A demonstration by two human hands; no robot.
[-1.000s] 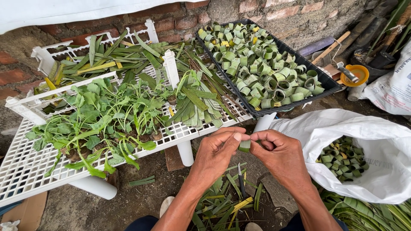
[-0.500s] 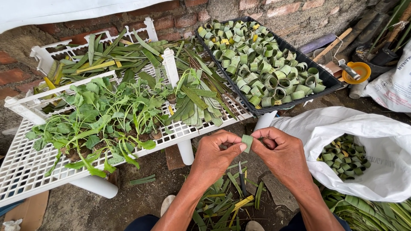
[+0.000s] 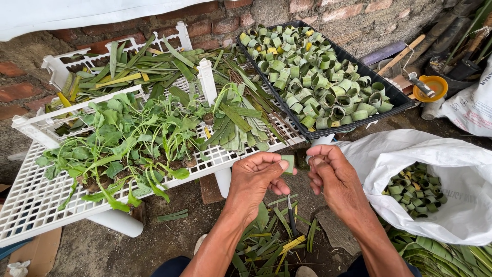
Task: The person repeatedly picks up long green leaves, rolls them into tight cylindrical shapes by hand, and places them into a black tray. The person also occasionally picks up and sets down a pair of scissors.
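Observation:
My left hand (image 3: 258, 176) pinches a small green leaf strip (image 3: 289, 164) between thumb and fingers. My right hand (image 3: 328, 173) is curled close beside it, fingertips touching the strip's far end. Both hands hover just below the edge of a white plastic rack (image 3: 31, 205). Behind them a black tray (image 3: 405, 103) holds several rolled green leaf rings (image 3: 318, 77). To my right a white sack (image 3: 451, 174) lies open with more leaf rings (image 3: 415, 190) inside.
Leafy seedlings (image 3: 123, 143) and long cut leaves (image 3: 236, 118) lie on the rack. Leaf scraps and a small cutter (image 3: 291, 213) litter the ground between my knees. A brick wall (image 3: 318, 7), an orange lid (image 3: 430, 87) and another bag (image 3: 474, 105) stand at the back right.
My hands have dropped slightly and drawn a little apart, and the leaf strip now stands between the fingertips instead of being hidden under them.

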